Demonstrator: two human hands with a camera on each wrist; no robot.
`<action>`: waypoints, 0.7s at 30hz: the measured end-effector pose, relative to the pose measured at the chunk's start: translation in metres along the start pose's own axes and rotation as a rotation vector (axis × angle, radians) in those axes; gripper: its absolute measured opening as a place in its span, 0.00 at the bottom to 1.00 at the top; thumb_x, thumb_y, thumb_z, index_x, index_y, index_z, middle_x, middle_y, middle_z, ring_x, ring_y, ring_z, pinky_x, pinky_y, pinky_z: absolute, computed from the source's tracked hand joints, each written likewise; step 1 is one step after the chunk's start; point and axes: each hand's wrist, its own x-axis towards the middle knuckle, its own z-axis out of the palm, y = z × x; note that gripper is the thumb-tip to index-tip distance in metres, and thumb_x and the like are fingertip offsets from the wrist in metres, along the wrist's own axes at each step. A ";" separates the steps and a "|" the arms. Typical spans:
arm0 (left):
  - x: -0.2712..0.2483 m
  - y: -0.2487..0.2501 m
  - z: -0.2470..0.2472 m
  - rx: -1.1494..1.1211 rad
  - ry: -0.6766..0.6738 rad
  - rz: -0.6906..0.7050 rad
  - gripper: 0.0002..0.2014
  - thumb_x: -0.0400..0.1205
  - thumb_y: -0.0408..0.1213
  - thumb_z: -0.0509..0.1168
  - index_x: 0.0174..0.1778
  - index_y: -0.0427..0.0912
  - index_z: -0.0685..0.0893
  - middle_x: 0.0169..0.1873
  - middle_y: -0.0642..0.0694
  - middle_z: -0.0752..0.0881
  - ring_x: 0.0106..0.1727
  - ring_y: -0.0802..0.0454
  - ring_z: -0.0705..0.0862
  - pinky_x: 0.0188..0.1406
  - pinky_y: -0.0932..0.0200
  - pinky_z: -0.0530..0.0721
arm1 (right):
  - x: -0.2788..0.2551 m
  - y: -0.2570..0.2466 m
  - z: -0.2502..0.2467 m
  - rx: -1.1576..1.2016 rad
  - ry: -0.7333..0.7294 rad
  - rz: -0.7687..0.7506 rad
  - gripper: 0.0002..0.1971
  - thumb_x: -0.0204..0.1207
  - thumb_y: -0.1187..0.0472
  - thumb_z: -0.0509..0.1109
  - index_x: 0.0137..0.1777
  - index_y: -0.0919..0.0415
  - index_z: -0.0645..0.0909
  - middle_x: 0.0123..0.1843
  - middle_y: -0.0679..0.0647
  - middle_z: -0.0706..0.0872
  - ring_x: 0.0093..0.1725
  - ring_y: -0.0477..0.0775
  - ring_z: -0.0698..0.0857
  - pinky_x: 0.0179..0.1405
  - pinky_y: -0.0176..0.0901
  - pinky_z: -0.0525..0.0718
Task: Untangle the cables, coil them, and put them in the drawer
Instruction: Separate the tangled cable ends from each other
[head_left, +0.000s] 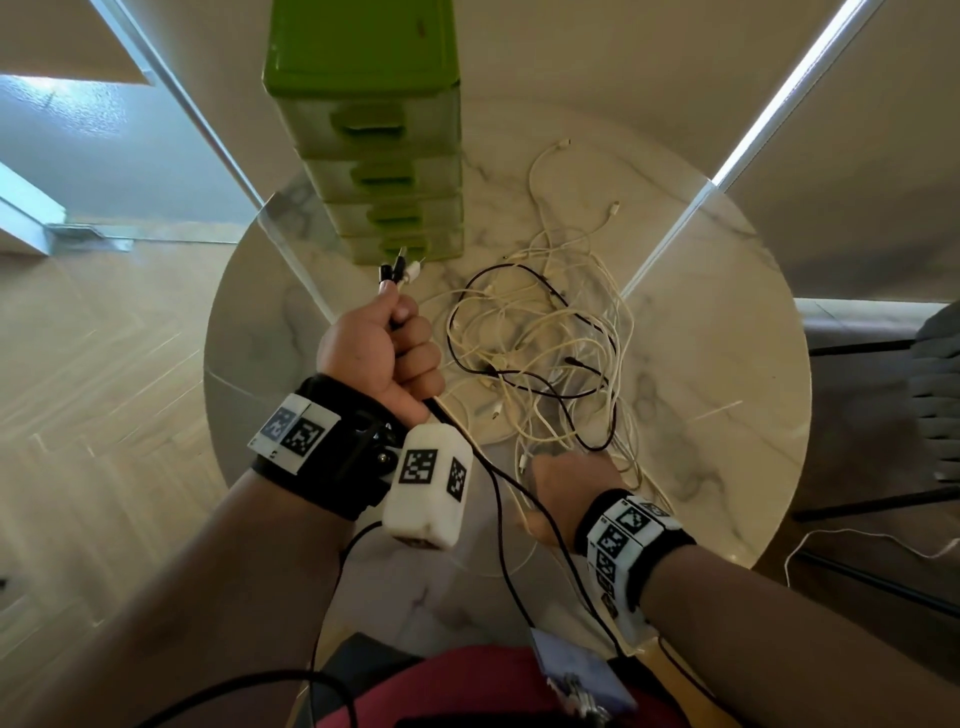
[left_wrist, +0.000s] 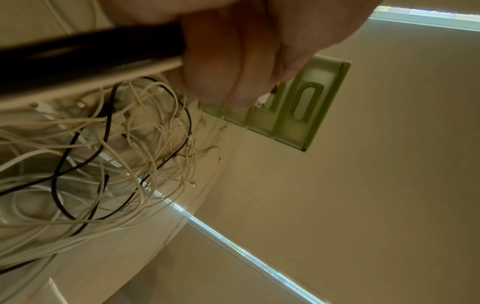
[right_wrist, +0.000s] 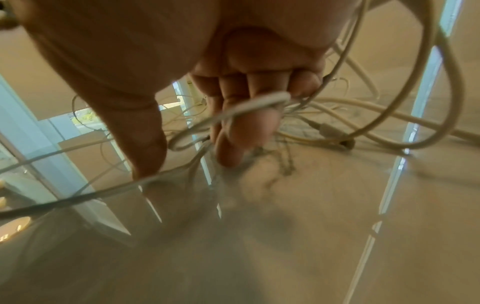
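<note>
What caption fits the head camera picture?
Left hand grips a cable bundle while right hand touches tangled cables on a marble table.
</note>
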 end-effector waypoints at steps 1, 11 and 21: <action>0.000 0.000 0.000 0.001 0.000 0.000 0.22 0.90 0.51 0.50 0.29 0.50 0.67 0.19 0.54 0.58 0.15 0.57 0.53 0.19 0.65 0.49 | 0.000 -0.002 -0.003 -0.019 -0.019 0.002 0.20 0.75 0.39 0.67 0.53 0.57 0.81 0.46 0.54 0.87 0.45 0.60 0.86 0.48 0.50 0.82; 0.001 -0.015 0.000 0.148 0.006 -0.062 0.21 0.85 0.48 0.63 0.27 0.52 0.65 0.17 0.54 0.57 0.14 0.57 0.53 0.14 0.69 0.53 | -0.017 0.002 -0.072 1.138 0.248 -0.017 0.13 0.87 0.58 0.62 0.43 0.61 0.81 0.30 0.55 0.89 0.21 0.50 0.79 0.23 0.41 0.79; 0.005 -0.032 0.038 0.043 -0.074 -0.082 0.09 0.85 0.37 0.60 0.42 0.39 0.83 0.25 0.49 0.71 0.12 0.58 0.59 0.12 0.68 0.57 | -0.026 -0.005 -0.092 1.371 0.395 -0.301 0.11 0.87 0.69 0.60 0.44 0.59 0.78 0.24 0.51 0.81 0.19 0.42 0.76 0.19 0.30 0.72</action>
